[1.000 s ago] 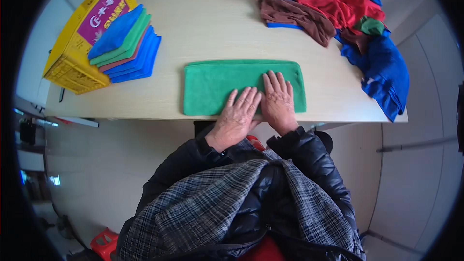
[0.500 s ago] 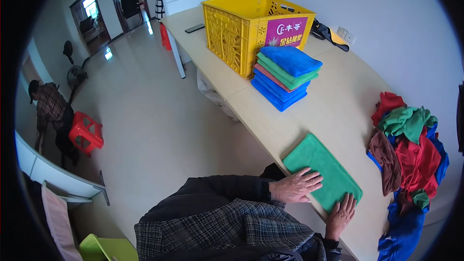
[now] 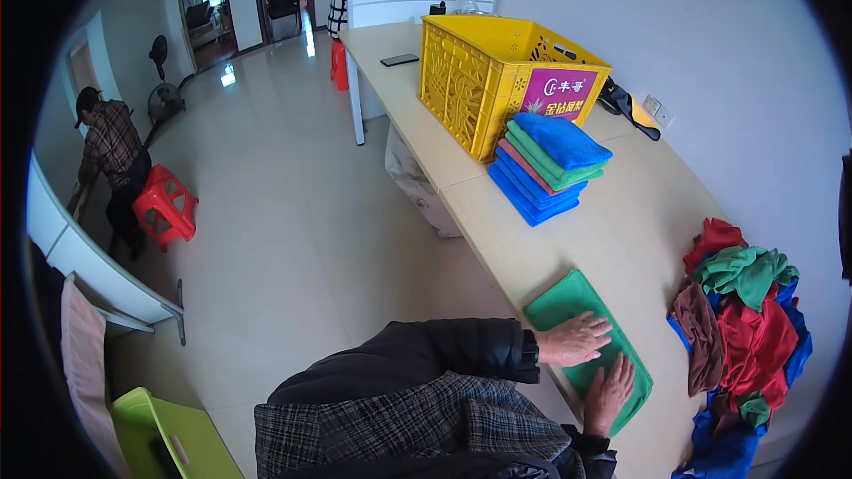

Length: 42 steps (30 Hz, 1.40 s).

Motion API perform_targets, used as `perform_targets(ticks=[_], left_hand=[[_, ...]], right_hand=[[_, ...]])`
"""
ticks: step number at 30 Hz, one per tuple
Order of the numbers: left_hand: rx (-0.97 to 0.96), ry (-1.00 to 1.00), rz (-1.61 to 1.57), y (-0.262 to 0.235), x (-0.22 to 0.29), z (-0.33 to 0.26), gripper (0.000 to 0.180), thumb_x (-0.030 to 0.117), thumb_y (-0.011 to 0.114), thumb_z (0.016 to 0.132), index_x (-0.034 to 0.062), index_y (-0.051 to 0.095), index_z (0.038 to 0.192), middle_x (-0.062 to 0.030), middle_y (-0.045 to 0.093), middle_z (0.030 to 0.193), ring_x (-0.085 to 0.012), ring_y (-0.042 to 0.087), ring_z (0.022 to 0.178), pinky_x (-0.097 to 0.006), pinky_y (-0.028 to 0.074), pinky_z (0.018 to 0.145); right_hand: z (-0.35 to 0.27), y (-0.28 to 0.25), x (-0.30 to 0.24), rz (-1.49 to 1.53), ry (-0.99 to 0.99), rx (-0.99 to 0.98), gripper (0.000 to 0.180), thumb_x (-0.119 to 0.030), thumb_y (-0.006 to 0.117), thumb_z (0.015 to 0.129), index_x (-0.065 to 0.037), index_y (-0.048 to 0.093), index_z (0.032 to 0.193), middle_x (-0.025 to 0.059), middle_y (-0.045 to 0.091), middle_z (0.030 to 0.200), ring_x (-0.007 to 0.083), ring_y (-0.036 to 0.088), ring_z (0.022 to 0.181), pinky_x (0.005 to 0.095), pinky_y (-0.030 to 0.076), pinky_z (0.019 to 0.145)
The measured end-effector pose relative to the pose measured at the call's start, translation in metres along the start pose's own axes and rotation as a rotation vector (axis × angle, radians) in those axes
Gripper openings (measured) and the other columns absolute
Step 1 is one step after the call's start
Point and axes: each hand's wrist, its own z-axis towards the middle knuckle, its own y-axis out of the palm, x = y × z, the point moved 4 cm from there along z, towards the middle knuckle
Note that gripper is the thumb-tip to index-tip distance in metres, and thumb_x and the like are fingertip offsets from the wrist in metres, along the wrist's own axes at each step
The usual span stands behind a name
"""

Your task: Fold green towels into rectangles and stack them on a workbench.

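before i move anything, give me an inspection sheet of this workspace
Surface: pale tabletop, with a seam across it.
Work things: folded green cloth by the table edge; stack of folded cloths, blue on top; heap of loose cloths in red, blue, green and brown.
Clutter: yellow crate beside the stack; dark flat device; black item by the wall, kind unclear.
Hands: left hand and right hand both laid open on the green cloth.
Cables: nothing seen.
Surroundings: wall socket; another person by a red stool; standing fan beyond.
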Motion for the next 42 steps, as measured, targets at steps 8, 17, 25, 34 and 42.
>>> perform_targets(ticks=[8,17,25,34,42], left_hand=[[0.091,0.074,0.000,0.033,-0.006,0.004,0.056,0.041,0.057,0.097,0.0075,0.055,0.142,-0.0155,0.043,0.154,-0.0326,0.033,0.147,-0.056,0.022,0.120],[-0.074,-0.030,0.006,0.017,-0.002,0.002,0.062,0.047,0.055,0.098,0.0144,0.047,0.150,-0.0125,0.033,0.163,-0.0320,0.023,0.153,-0.057,0.013,0.123],[-0.076,-0.031,0.007,0.022,-0.006,0.003,0.064,0.051,0.054,0.098,0.0156,0.047,0.151,-0.0128,0.031,0.164,-0.0337,0.022,0.153,-0.058,0.013,0.123],[-0.027,-0.021,-0.013,0.013,-0.014,0.006,0.064,0.052,0.054,0.097,0.0133,0.050,0.148,-0.0152,0.035,0.160,-0.0366,0.025,0.151,-0.061,0.015,0.121],[-0.003,-0.150,0.042,-0.001,-0.055,-0.010,0.066,0.054,0.052,0.098,0.0140,0.047,0.151,-0.0156,0.032,0.162,-0.0375,0.022,0.152,-0.060,0.014,0.122]], right_hand=[[0.003,0.008,-0.009,-0.010,0.024,-0.102,0.062,-0.042,0.043,0.105,-0.005,0.037,0.155,0.0170,0.033,0.162,0.0406,0.022,0.152,0.0572,0.019,0.121],[-0.005,0.002,0.004,-0.044,-0.012,-0.085,0.064,-0.045,0.041,0.106,-0.005,0.036,0.155,0.0173,0.032,0.162,0.0415,0.023,0.152,0.0582,0.021,0.119],[-0.012,-0.011,0.022,-0.037,0.058,-0.083,0.066,-0.046,0.043,0.104,-0.007,0.035,0.156,0.0152,0.031,0.164,0.0381,0.022,0.152,0.0553,0.020,0.121],[-0.013,-0.012,0.030,-0.078,0.102,-0.054,0.064,-0.046,0.042,0.105,-0.007,0.037,0.156,0.0151,0.033,0.163,0.0377,0.026,0.151,0.0526,0.021,0.121],[-0.014,-0.012,0.029,-0.109,0.115,-0.047,0.064,-0.045,0.043,0.105,-0.007,0.037,0.156,0.0157,0.034,0.162,0.0373,0.026,0.151,0.0517,0.021,0.121]])
